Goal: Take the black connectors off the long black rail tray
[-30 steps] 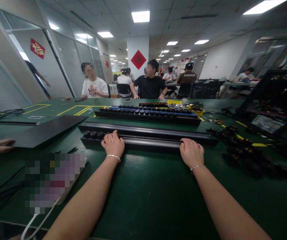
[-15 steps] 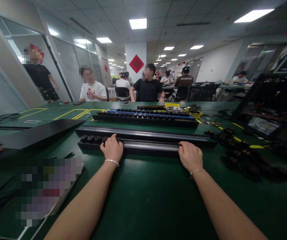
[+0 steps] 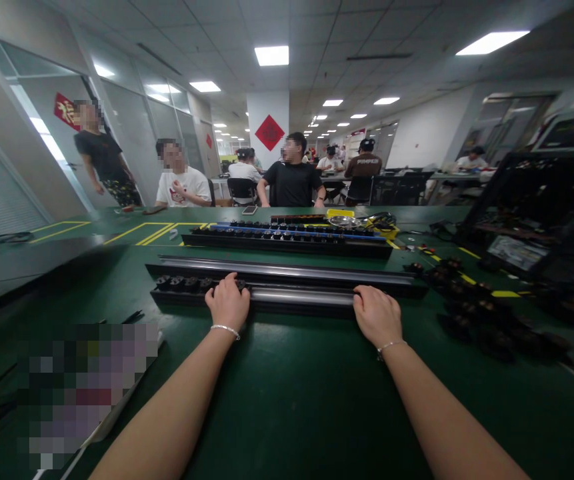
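Two long black metal channels (image 3: 287,272) lie crosswise before me, one behind the other. My left hand (image 3: 227,303) is closed over the nearer black channel (image 3: 301,300), just past a row of small black round parts (image 3: 181,284) seated in its left end. Its fingertips reach over the far side and are partly hidden. At the right stretch of that same channel my right hand (image 3: 377,312) is closed round it, with the thumb side toward the middle. Between my hands the channel shows a bare, shiny inner face.
Farther back stands a filled black channel (image 3: 287,245) with a blue strip. Loose dark parts (image 3: 491,313) are heaped at the right, near a black open case (image 3: 537,207). A co-worker's dark panel (image 3: 31,267) is at left. Cables and a blurred packet lie front left.
The dark panel at the left has shifted away leftward. The standing person has moved right. My hands keep their hold on the near channel, which has barely moved.
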The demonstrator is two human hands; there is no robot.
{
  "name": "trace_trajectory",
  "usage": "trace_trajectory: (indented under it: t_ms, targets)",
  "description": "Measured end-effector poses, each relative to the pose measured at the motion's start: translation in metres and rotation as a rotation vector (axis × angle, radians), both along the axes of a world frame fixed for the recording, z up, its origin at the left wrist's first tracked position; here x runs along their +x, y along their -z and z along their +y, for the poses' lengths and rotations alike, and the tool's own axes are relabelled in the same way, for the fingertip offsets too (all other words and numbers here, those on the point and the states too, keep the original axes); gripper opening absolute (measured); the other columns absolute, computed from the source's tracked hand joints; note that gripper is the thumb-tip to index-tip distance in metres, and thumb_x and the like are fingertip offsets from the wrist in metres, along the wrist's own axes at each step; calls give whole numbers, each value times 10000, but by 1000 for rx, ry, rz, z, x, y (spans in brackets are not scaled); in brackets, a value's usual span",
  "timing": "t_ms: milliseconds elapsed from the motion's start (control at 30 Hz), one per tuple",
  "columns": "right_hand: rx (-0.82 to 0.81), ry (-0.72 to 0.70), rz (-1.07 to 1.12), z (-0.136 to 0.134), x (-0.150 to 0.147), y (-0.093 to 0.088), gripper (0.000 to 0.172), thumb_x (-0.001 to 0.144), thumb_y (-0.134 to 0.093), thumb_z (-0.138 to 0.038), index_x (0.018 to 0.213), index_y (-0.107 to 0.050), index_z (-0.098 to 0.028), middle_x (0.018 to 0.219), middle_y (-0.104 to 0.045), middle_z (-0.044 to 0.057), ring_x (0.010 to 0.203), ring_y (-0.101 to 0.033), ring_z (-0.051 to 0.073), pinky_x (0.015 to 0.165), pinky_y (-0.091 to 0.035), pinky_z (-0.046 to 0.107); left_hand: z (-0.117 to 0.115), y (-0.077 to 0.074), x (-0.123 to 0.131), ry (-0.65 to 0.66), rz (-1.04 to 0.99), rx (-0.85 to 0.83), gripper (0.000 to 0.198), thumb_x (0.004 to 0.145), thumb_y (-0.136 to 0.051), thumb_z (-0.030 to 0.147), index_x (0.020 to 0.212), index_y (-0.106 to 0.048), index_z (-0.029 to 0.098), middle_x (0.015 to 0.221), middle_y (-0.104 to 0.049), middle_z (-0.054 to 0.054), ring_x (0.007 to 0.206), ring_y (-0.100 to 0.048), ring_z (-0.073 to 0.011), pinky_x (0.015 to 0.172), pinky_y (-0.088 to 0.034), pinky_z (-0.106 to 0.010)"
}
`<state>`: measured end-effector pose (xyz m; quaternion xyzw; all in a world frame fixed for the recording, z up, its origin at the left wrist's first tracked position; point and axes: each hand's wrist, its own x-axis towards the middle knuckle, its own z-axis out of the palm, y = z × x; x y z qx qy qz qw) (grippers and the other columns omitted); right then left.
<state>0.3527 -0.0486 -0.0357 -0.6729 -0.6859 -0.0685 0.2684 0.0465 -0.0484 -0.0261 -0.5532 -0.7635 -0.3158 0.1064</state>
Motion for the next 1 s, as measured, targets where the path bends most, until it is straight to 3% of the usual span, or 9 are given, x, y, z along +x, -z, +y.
trace_trajectory:
  t_ms: [333, 1000]
  targets:
    - [30, -5, -13, 0, 0, 2, 316, 869, -331, -288, 1046, -581, -213, 1113, -628, 67, 1118, -488, 208, 951, -278, 397, 0, 0, -2, -65, 55, -108, 399, 772, -446, 338, 1115, -521, 148, 1054, -621, -128, 1026, -547, -275, 937, -318, -442]
    - [38, -10, -13, 1, 1, 2, 307, 865, -342, -280, 1031, -589, -208, 1099, -632, 66, 1107, -498, 212, 951, -291, 402, -1, -3, 4, 80, -96, -106, 333, 769, -483, 373, 1055, -498, 203, 1047, -662, -83, 1055, -572, -240, 1035, -220, -489]
